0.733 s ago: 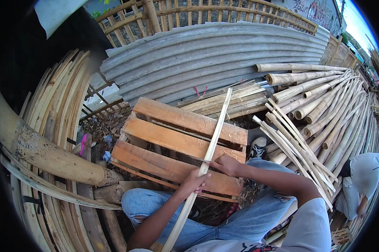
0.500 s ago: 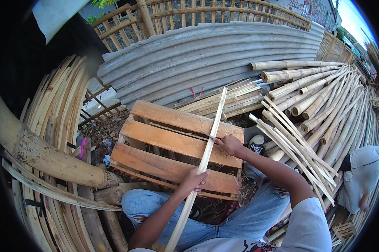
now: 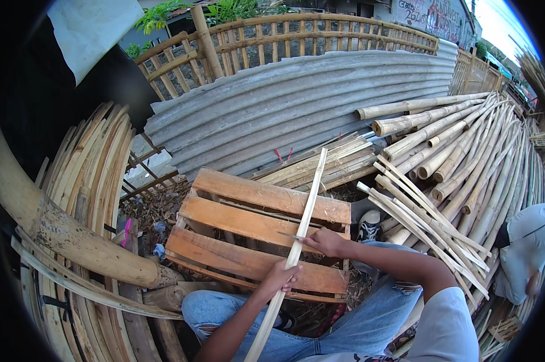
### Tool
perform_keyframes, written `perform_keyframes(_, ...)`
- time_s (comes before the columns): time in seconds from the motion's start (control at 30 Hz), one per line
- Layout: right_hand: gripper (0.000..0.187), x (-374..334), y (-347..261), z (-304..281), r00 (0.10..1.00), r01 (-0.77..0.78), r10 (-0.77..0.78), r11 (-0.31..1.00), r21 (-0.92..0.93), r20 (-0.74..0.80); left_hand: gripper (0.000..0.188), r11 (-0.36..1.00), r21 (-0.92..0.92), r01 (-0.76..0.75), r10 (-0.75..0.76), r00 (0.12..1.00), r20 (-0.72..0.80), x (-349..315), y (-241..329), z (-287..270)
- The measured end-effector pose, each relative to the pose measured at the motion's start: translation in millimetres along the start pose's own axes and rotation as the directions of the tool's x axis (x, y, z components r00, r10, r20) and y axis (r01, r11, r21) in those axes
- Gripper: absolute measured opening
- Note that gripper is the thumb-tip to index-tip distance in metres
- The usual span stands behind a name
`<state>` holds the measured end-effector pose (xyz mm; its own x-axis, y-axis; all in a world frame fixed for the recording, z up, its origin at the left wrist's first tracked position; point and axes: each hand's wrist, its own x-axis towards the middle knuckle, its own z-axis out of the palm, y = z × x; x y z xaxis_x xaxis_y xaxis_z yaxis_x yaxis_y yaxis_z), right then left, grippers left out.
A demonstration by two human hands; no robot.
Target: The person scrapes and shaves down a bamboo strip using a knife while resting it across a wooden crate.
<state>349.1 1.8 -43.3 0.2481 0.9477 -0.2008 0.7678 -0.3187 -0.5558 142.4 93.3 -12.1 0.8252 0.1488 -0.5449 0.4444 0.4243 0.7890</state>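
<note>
Left hand (image 3: 280, 277) closed around a long pale bamboo strip (image 3: 296, 235), right hand (image 3: 324, 242) clenched on a small knife (image 3: 290, 235) laid against it. Judged mid-shaving, calling next for a steady push along the edge. Slanted up from the lap across a wooden pallet (image 3: 248, 232), toward corrugated sheets (image 3: 296, 108) beyond.

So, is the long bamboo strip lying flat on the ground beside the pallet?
No, the bamboo strip is held up across the wooden pallet, gripped by the left hand while the right hand presses a blade against it.
</note>
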Motion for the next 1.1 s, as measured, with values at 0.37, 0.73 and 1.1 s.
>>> perform_keyframes(0.37,0.067,42,101,-63,0.874,-0.437,0.408,0.897,-0.06,-0.265,0.016,1.0,0.002,0.03,-0.03,0.999,-0.017,0,14,5)
perform_keyframes(0.73,0.039,41,35,-54,0.904,-0.375,0.388,0.515,0.771,0.181,0.022,0.999,0.014,-0.043,0.044,0.999,-0.033,5,17,5)
perform_keyframes(1.1,0.011,55,32,-28,0.877,-0.163,0.477,0.191,0.968,0.054,0.031,0.979,-0.204,0.011,0.006,0.996,0.085,1,17,9)
